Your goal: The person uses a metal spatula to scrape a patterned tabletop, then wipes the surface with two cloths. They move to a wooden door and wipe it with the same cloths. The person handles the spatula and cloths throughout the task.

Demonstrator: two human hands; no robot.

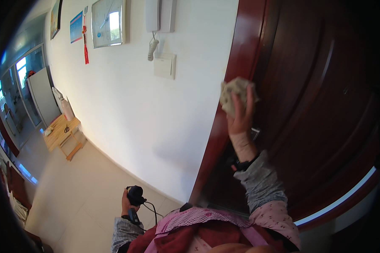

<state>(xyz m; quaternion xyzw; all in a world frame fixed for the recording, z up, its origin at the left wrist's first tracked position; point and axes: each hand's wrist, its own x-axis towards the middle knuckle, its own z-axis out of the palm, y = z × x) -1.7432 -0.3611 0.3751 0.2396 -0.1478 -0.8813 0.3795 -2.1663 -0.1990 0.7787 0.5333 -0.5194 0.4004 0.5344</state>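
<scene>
My right hand is raised and presses a crumpled beige cloth against the dark red wooden door frame. Its fingers spread over the cloth, and part of the palm side is hidden. Behind my wrist, a metal door handle shows in part on the dark brown wooden door. Low on the left, my left hand is around a rounded black object with a black cable; its exact kind is unclear. Both forearms wear grey sleeves.
A white intercom handset and a light switch are on the white wall, beside a framed clock. A small wooden folding table with scissors and a pink bottle stands against it farther left.
</scene>
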